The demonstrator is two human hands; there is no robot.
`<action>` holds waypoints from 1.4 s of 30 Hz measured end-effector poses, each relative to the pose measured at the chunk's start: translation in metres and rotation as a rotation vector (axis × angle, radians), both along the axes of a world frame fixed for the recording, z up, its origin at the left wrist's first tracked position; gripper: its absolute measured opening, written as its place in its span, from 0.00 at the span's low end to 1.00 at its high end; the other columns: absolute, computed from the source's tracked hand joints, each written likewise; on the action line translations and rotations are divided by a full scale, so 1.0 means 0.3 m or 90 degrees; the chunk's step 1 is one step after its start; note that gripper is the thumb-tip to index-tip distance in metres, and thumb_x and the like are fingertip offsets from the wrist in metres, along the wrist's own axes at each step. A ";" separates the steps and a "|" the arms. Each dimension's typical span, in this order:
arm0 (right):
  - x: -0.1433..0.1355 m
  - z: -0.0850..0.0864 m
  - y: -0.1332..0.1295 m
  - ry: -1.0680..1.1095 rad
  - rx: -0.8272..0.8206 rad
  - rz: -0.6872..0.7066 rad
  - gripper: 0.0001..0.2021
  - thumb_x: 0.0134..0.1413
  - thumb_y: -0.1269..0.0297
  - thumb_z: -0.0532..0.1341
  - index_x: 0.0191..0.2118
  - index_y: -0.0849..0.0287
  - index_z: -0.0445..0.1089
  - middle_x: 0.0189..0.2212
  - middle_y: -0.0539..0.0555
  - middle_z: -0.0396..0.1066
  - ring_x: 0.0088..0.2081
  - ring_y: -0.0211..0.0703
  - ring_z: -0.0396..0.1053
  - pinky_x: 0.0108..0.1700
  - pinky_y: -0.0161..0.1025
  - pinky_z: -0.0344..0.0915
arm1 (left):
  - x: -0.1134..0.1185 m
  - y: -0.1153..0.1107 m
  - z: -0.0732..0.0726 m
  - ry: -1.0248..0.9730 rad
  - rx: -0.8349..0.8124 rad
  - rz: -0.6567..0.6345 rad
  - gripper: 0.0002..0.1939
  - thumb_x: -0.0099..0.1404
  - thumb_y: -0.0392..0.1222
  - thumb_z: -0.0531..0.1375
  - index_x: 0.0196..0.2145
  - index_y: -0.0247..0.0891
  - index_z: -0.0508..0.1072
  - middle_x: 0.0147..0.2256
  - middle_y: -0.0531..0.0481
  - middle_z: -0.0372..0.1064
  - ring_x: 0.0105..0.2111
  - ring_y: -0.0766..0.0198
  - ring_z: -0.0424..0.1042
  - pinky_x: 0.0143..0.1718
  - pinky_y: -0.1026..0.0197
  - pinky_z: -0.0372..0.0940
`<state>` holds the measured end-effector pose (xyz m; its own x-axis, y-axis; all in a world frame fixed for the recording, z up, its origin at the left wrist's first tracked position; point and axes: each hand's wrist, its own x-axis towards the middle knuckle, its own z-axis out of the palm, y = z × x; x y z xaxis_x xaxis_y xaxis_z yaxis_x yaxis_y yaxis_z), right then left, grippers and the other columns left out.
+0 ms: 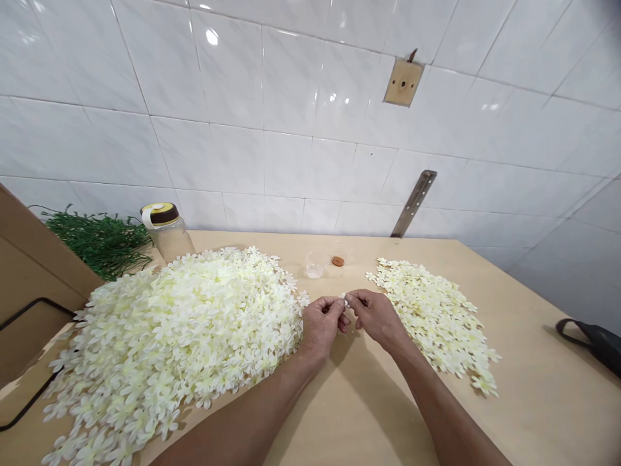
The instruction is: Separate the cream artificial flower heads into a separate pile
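Note:
Both hands meet over the table between two heaps of pale flowers. My left hand (324, 321) is closed in a pinch beside the right edge of the large flower heap (194, 323). Facing it, my right hand (376, 316) is pinched too, near the smaller, flatter flower pile (436, 317). A small white flower (345, 298) shows partly between the fingertips of both hands; most of it is hidden. Just beyond the hands are a small clear cup (315, 266) and a round orange-brown object (337, 261).
A clear bottle (169, 233) with a brown and yellow lid stands at the back left, beside green artificial stems (99, 243). A cardboard box (39, 278) is at far left. A metal bracket (414, 204) leans on the tiled wall. A black strapped object (594, 343) lies at right.

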<state>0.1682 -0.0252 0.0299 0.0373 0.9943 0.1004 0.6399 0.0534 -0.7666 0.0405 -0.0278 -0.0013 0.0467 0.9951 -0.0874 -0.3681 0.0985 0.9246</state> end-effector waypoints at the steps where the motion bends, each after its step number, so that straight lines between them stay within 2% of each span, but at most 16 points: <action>1: 0.001 -0.002 0.002 -0.006 0.002 -0.003 0.17 0.57 0.51 0.54 0.27 0.57 0.70 0.21 0.49 0.70 0.18 0.40 0.69 0.25 0.34 0.63 | 0.001 0.000 0.000 0.003 0.000 0.001 0.11 0.55 0.46 0.64 0.28 0.33 0.74 0.18 0.51 0.69 0.16 0.69 0.65 0.20 0.66 0.62; 9: 0.007 -0.003 0.002 -0.085 0.032 -0.015 0.18 0.58 0.53 0.52 0.23 0.56 0.69 0.21 0.50 0.70 0.20 0.40 0.69 0.25 0.34 0.62 | 0.008 0.003 -0.019 0.039 0.020 0.012 0.11 0.56 0.46 0.64 0.29 0.33 0.75 0.17 0.51 0.69 0.15 0.68 0.65 0.19 0.65 0.62; 14: 0.009 -0.006 0.003 -0.075 0.031 -0.015 0.18 0.58 0.53 0.52 0.24 0.57 0.69 0.20 0.49 0.69 0.20 0.40 0.69 0.25 0.34 0.62 | 0.011 0.005 -0.026 0.052 0.027 0.010 0.10 0.58 0.45 0.62 0.28 0.33 0.74 0.17 0.51 0.69 0.15 0.69 0.65 0.19 0.66 0.62; 22: 0.011 -0.010 0.010 0.081 -0.051 -0.033 0.16 0.53 0.50 0.58 0.31 0.59 0.74 0.22 0.48 0.69 0.17 0.38 0.68 0.22 0.33 0.64 | 0.010 0.012 -0.031 0.031 0.020 -0.003 0.10 0.59 0.44 0.60 0.27 0.34 0.71 0.18 0.52 0.69 0.15 0.70 0.64 0.19 0.67 0.61; 36: 0.026 0.006 0.014 0.103 -0.063 -0.073 0.18 0.54 0.49 0.59 0.25 0.60 0.69 0.18 0.47 0.65 0.17 0.36 0.68 0.21 0.32 0.59 | 0.008 0.016 -0.039 0.024 0.019 -0.003 0.10 0.60 0.45 0.60 0.27 0.34 0.70 0.18 0.53 0.68 0.15 0.70 0.64 0.19 0.67 0.61; 39: 0.035 -0.002 0.018 0.180 -0.069 -0.054 0.20 0.54 0.48 0.59 0.24 0.60 0.68 0.18 0.47 0.62 0.16 0.34 0.64 0.21 0.33 0.59 | 0.009 0.017 -0.042 0.029 0.019 0.000 0.11 0.60 0.45 0.59 0.28 0.34 0.70 0.18 0.53 0.69 0.15 0.70 0.64 0.19 0.67 0.61; 42: 0.045 -0.001 0.019 0.322 -0.081 -0.009 0.22 0.50 0.45 0.63 0.22 0.60 0.67 0.18 0.46 0.59 0.18 0.32 0.58 0.20 0.33 0.58 | 0.011 0.019 -0.045 0.032 0.019 0.007 0.11 0.60 0.45 0.59 0.28 0.34 0.70 0.18 0.52 0.68 0.15 0.70 0.64 0.19 0.67 0.61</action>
<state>0.1817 -0.0195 0.0295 0.0636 0.9964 -0.0558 0.1879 -0.0669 -0.9799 0.0437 -0.0222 -0.0148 0.0325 0.9977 -0.0593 -0.3226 0.0666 0.9442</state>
